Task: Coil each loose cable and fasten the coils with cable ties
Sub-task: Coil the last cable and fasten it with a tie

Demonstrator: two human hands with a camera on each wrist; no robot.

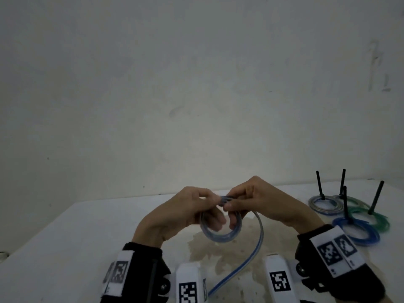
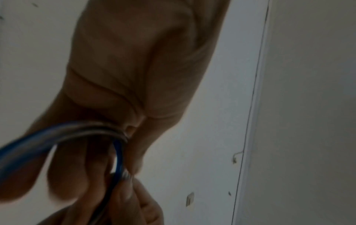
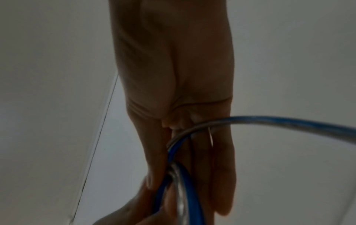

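Though part-wound, cable coil [image 1: 220, 228] between both hands.

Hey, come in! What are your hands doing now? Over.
Left hand, right hand both pinching blue cable coil. Loose tail trails down. Nothing blocking.

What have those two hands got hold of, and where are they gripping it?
Both the left hand and right hand pinch the top of a blue-and-clear cable coil; its loose tail hangs free.
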